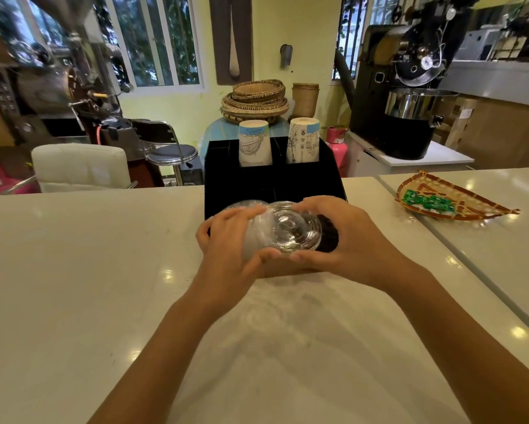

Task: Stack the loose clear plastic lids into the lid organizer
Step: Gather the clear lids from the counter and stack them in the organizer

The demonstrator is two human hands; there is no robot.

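In the middle of the frame both hands are closed around a stack of clear plastic lids (283,231). The left hand (226,240) holds the left side of the stack, with the fingers over the top and the thumb below. The right hand (336,234) holds the right side in the same way, and the two thumbs almost meet at the near edge. The stack lies on its side, with the round faces toward the camera, just above the front part of the black lid organizer (272,182).

Behind the hands, a second clear lid or pile (244,205) seems to sit already in the front of the organizer, but it is half hidden, so I cannot tell how many lids are there. Two piles of paper cups (255,143) stand in the back compartments.

My judgement is that the task is near its end. The lower part of the white surface (73,270) shows no loose lids, only faint reflections. What is left is to lower this stack into a front compartment and let go.
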